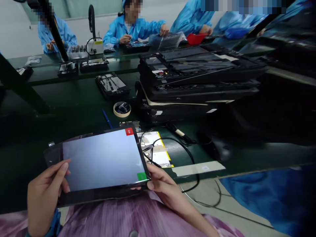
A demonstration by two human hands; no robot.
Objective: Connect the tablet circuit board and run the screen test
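A tablet (101, 161) is held tilted above the near edge of the bench. Its lit screen is pale white-blue, with a red square at the top right corner and a green one at the bottom right. My right hand (163, 182) grips the tablet's right edge, thumb at the lower corner and fingers underneath. My left hand (48, 191) is at the screen's left side, with thumb and forefinger pressed together over it. What lies between those fingertips cannot be made out. A dark, see-through sheet-like edge with a small clear tab (51, 144) shows beyond the left hand.
A black cable (190, 154) loops beside the tablet's right edge. Behind lie a blue pen (107, 118), a tape roll (122, 109) and an opened device (112, 85). Stacked black trays (197, 82) stand at the right, near a mouse (217, 144). Co-workers in blue sit across the bench.
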